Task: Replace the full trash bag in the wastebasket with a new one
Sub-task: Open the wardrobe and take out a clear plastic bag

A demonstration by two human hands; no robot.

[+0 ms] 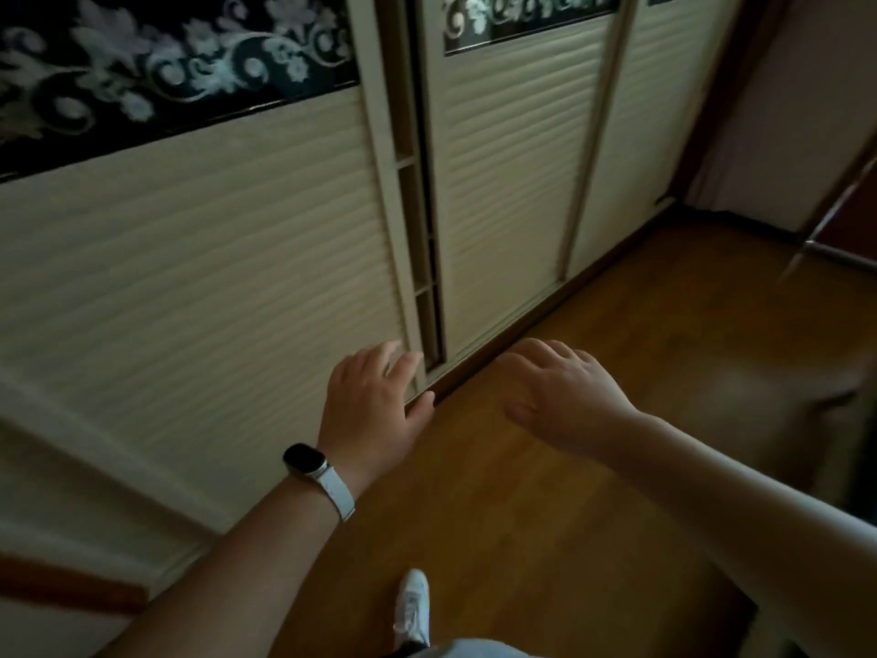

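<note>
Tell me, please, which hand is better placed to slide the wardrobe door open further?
Left, probably. The left hand has its fingers at the door's edge beside the gap; the right hand hovers over the floor.

I can find no wastebasket and no trash bag, full or fresh, anywhere around my hands. My left hand (375, 401) and right hand (560, 391) hang palm-down, fingers loosely spread and holding nothing, and neither one touches any bag or bin.
</note>
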